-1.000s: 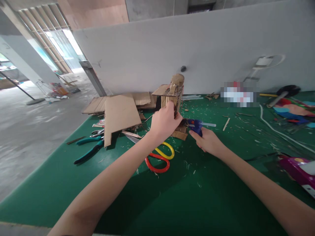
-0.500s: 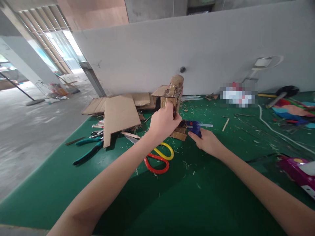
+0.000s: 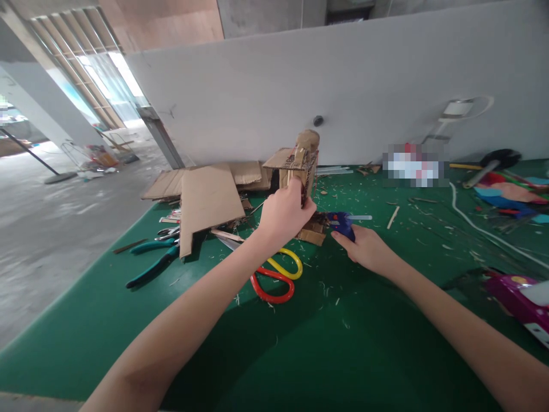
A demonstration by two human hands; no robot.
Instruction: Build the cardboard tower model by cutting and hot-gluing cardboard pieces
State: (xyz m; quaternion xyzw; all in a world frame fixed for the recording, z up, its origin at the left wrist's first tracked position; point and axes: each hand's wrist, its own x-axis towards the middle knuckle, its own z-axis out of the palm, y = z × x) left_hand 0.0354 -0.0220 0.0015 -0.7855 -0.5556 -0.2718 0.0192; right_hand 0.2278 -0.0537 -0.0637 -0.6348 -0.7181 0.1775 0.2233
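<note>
My left hand (image 3: 283, 213) is closed on a small cardboard structure (image 3: 285, 158) that stands upright on the green table and has a rounded top. Some of its fingers are hidden behind the cardboard. In my right hand (image 3: 364, 247) is a blue hot glue gun (image 3: 341, 224), with a clear glue stick jutting from its back. The gun's nozzle points left at the lower part of the structure, where the tip is hard to make out. Below my left wrist lie scissors (image 3: 274, 298) with one red and one yellow handle.
Flat cardboard sheets (image 3: 212, 194) lie at the back left, beside teal-handled pliers (image 3: 154, 269). A white cable (image 3: 480, 223) crosses the right side near a magenta object (image 3: 514, 297). Scraps litter the green table (image 3: 300, 355), and a pale wall (image 3: 266, 97) rises behind it.
My right hand and the glue gun have shifted slightly to the right. My left hand keeps its grip on the cardboard structure in the same place.
</note>
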